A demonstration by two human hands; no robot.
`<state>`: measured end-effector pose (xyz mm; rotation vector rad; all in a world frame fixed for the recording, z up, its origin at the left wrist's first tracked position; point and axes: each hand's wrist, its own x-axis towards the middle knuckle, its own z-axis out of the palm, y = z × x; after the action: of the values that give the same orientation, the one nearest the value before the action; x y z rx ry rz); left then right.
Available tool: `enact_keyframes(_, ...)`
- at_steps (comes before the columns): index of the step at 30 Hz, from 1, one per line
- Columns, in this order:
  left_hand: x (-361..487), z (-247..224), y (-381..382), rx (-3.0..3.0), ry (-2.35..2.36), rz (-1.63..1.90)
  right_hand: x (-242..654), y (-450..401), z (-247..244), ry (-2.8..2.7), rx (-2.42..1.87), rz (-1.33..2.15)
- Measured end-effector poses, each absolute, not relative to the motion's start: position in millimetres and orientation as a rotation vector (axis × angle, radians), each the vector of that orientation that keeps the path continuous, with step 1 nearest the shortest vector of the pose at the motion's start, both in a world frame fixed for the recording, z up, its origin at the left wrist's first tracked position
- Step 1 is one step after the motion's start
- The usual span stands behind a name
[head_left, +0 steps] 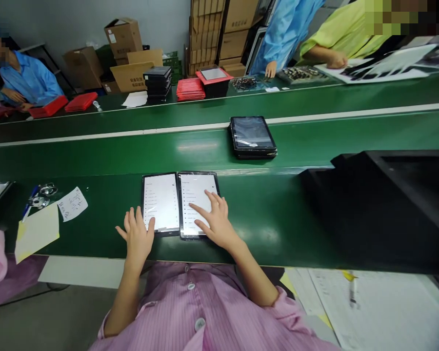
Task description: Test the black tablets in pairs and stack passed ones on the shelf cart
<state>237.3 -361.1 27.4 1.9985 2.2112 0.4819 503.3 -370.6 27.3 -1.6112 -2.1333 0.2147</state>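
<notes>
Two tablets with lit white list screens lie side by side on the green bench in front of me, a left tablet and a right tablet. My left hand is at the lower left edge of the left tablet, fingers spread, thumb over its screen. Over the right tablet's screen is my right hand, its fingers apart and the index finger stretched toward the list. Whether the fingertips touch the glass I cannot tell. Neither hand grips anything.
Ahead, a stack of dark tablets rests on the green conveyor. A large black bin stands at right. Yellowish paper, a small note and a blue pen lie at left. Co-workers sit across the line.
</notes>
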Motion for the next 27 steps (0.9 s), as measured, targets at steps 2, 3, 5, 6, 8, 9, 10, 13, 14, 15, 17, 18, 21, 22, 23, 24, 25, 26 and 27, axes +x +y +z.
enact_keyframes(2, 234, 25, -362, 1.984, 2.203, 0.486, 491, -370, 32, -2.245, -1.555, 0.221)
enact_keyframes(3, 234, 25, -363, 2.000, 2.176, 0.486, 488, -369, 34, -2.273, -1.527, 0.228)
enact_keyframes(5, 237, 24, -366, 2.073, 2.117, 0.499, 489, -368, 34, -2.269, -1.510, 0.232)
enact_keyframes(6, 240, 24, -369, 2.119, 2.093, 0.512, 493, -367, 33, -2.243, -1.520, 0.231)
enact_keyframes(8, 247, 24, -377, 2.200, 2.044, 0.537, 507, -369, 30, -2.160, -1.554, 0.227)
enact_keyframes(9, 250, 23, -381, 2.231, 2.003, 0.535, 515, -371, 29, -2.109, -1.569, 0.220)
enact_keyframes(10, 253, 23, -386, 2.256, 1.948, 0.526, 523, -375, 29, -2.059, -1.579, 0.209)
enact_keyframes(13, 262, 18, -399, 2.338, 1.788, 0.520, 534, -389, 27, -1.986, -1.568, 0.152)
enact_keyframes(14, 266, 16, -402, 2.372, 1.761, 0.534, 533, -395, 26, -2.006, -1.550, 0.133)
enact_keyframes(15, 269, 14, -404, 2.402, 1.753, 0.554, 530, -400, 24, -2.044, -1.531, 0.117)
enact_keyframes(17, 275, 10, -404, 2.429, 1.774, 0.586, 520, -408, 18, -2.118, -1.514, 0.079)
enact_keyframes(18, 278, 9, -403, 2.426, 1.796, 0.595, 515, -411, 13, -2.130, -1.527, 0.054)
enact_keyframes(21, 280, 7, -397, 2.398, 1.883, 0.605, 503, -415, -6, -2.038, -1.603, -0.056)
enact_keyframes(22, 278, 7, -395, 2.388, 1.916, 0.609, 500, -416, -12, -1.987, -1.619, -0.103)
enact_keyframes(23, 275, 8, -392, 2.376, 1.952, 0.617, 499, -417, -18, -1.939, -1.631, -0.151)
enact_keyframes(24, 270, 8, -390, 2.359, 1.994, 0.627, 499, -418, -23, -1.898, -1.645, -0.192)
enact_keyframes(25, 265, 8, -388, 2.333, 2.042, 0.641, 499, -419, -26, -1.864, -1.667, -0.221)
enact_keyframes(26, 259, 8, -387, 2.300, 2.092, 0.657, 500, -420, -28, -1.834, -1.701, -0.235)
enact_keyframes(27, 252, 8, -385, 2.263, 2.139, 0.677, 502, -421, -27, -1.812, -1.739, -0.231)
